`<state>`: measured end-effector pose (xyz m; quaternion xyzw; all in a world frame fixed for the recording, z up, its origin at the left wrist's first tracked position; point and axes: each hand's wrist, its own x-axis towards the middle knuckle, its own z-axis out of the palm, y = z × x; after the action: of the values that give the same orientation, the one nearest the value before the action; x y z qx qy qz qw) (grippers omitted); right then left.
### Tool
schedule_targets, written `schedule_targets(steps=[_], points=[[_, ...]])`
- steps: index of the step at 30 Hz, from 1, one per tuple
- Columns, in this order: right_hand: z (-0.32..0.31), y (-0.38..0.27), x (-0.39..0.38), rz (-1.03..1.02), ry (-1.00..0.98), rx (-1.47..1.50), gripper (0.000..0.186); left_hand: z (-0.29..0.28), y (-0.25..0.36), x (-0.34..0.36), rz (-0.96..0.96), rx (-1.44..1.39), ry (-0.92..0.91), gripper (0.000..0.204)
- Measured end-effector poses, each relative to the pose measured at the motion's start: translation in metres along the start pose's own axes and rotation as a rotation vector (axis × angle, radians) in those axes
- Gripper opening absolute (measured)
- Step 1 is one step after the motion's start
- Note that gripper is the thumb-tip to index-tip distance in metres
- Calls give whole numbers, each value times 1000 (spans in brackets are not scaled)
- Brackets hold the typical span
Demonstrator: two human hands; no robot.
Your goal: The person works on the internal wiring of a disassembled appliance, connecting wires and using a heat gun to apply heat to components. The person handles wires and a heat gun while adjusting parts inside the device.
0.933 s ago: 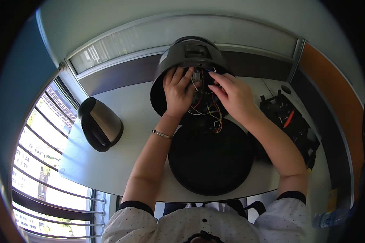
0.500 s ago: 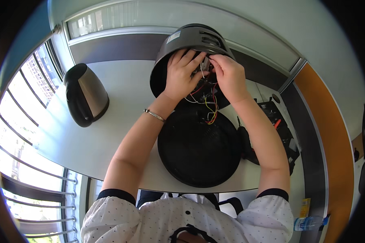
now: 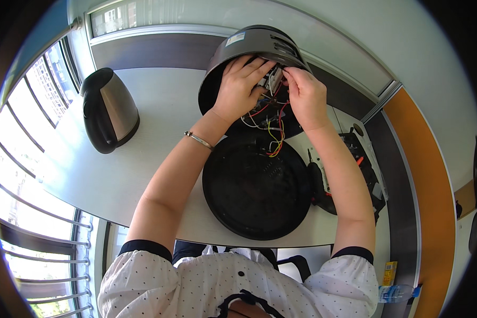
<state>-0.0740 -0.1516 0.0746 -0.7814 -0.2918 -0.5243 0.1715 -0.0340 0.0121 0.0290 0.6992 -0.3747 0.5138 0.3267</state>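
A dark grey round appliance housing (image 3: 254, 47), like a rice cooker body, lies on its side with its open underside facing me. My left hand (image 3: 234, 93) reaches into the opening, fingers stretched against the inside below the rim and thumb apart. Beside it, my right hand (image 3: 308, 100) has thumb and fingers pinched together at the inner parts; what they hold is too small to make out. Red, yellow and white wires (image 3: 275, 143) run from the inside down towards a black round base cover (image 3: 257, 196), which lies flat in front of the housing.
A steel and black kettle (image 3: 114, 108) stands on the white table (image 3: 159, 138) to the left. Right of the base cover, partly behind my right forearm, lies a black tool case (image 3: 375, 193). A low partition (image 3: 164, 52) borders the table's back. A plastic bottle (image 3: 395, 293) lies low at the right.
My right hand has shifted slightly right and down, its pinch now lower along the inner parts. The left hand keeps nearly the same place. The whole view has moved a little.
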Motion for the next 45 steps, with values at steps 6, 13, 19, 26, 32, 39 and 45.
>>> schedule_targets(steps=[6,13,19,26,32,39,45], points=[[-4,0,-1,-49,-51,-6,8,3,-1,-2,11,18,44,67],[-15,-8,-16,-67,6,-96,12,5,-1,-3,28,44,84,63],[-36,-7,-25,-4,199,-45,9,7,-2,-6,13,45,92,62],[-104,29,-45,696,-4,10,11,6,-2,-6,10,68,111,62],[-148,83,-94,760,-391,-511,12,13,-1,-5,15,108,120,60],[-184,104,-117,986,-633,-487,12,13,-8,-9,71,188,86,64],[-195,108,-134,1150,-972,-305,7,13,-6,-6,92,149,105,59]])
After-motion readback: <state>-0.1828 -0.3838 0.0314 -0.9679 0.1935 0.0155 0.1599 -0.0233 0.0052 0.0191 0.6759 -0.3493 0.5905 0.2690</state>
